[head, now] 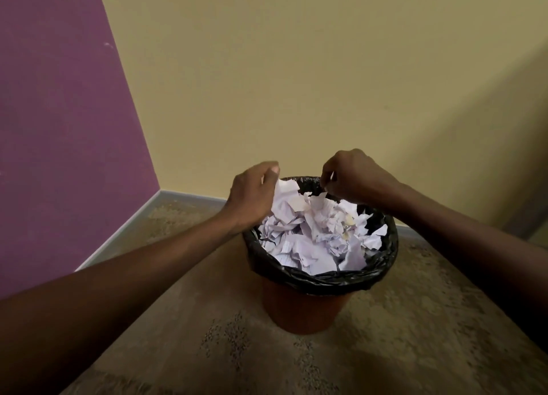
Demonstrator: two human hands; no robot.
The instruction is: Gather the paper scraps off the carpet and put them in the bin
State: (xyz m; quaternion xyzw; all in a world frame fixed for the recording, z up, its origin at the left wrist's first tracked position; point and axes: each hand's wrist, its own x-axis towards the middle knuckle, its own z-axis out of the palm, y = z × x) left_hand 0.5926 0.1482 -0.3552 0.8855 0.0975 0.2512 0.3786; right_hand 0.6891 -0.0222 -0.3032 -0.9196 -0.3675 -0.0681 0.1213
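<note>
Over the bin (308, 305) in a corner of the room, my left hand (253, 197) grips a bunch of white scraps (286, 191), fingers curled round them; the paper hangs from its inner side, just above the heap. My right hand (351, 176) pinches a small scrap (324, 193) between thumb and fingertips, the piece showing just under the fingers, over the far rim. Between and below both hands, the bin is nearly full of crumpled, torn white paper (314, 240), some pieces lined. A black liner (326, 282) is folded over its rim; the bin's wall below is reddish-brown. It stands on the tan carpet (415, 335), nearer me than either hand. Both forearms reach forward from the frame's lower corners, wrists bent down, backs of the hands up. Beyond the hands, a yellow wall (296, 83) meets a purple wall (59, 127) to the left of my left hand.
</note>
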